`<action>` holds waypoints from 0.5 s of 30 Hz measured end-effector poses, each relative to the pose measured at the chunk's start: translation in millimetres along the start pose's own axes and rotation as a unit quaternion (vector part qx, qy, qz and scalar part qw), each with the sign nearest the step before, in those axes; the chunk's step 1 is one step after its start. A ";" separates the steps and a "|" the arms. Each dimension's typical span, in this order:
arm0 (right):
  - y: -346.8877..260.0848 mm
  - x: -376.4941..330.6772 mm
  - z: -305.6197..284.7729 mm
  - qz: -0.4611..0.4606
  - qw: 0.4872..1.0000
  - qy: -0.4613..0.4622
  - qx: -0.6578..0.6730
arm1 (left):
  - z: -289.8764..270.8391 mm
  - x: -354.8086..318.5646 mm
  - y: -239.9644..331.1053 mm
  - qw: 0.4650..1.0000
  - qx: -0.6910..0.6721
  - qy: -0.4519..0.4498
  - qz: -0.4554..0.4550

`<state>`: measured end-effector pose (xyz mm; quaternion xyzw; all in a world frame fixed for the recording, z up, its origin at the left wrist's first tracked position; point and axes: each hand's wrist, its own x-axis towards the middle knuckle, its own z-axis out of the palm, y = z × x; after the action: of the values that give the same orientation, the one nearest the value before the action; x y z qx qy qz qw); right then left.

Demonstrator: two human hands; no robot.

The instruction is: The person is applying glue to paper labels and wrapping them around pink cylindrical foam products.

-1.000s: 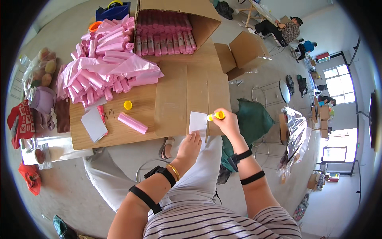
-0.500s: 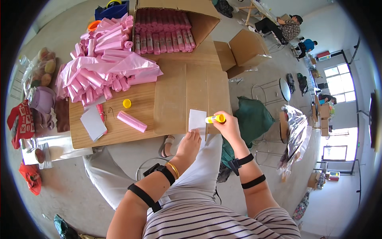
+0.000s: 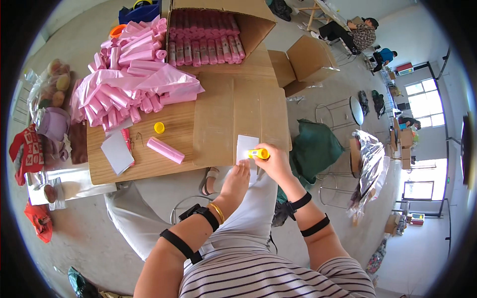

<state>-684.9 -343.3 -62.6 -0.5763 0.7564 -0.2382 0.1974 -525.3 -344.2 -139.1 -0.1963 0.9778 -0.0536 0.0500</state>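
Observation:
A small white slip of paper (image 3: 244, 142) lies on the flattened cardboard (image 3: 213, 124) at the table's near edge. My left hand (image 3: 235, 180) rests on the paper's lower part, its fingers stretched out and close together; the thumb is hard to make out. In my closed right hand (image 3: 274, 163) is a yellow glue stick (image 3: 260, 153), held sideways with its white tip at the paper, just above the left fingertips. A round yellow cap (image 3: 159, 128) lies on the table to the left. Near it are a pink roll (image 3: 166, 150) and more white paper slips (image 3: 117, 152).
Behind are a heap of pink rolls (image 3: 119, 94) and an open carton (image 3: 261, 15) packed with similar rolls. Another open carton (image 3: 310, 59) stands right of the table. Stools (image 3: 356, 111) and green cloth (image 3: 315, 149) are at the right; other people sit farther off.
My right hand has moved left with the glue stick, bringing its tip from the paper's right edge over onto the paper. My left hand has stayed nearly in place.

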 end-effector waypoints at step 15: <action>38.7 20.8 -19.5 0.031 0.999 0.033 0.019 | -8.4 -1.8 -5.8 1.000 -0.008 0.006 0.010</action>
<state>-731.5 -352.2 -70.1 -0.5407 0.7751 -0.2655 0.1906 -522.4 -348.1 -129.8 -0.1870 0.9803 -0.0467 0.0431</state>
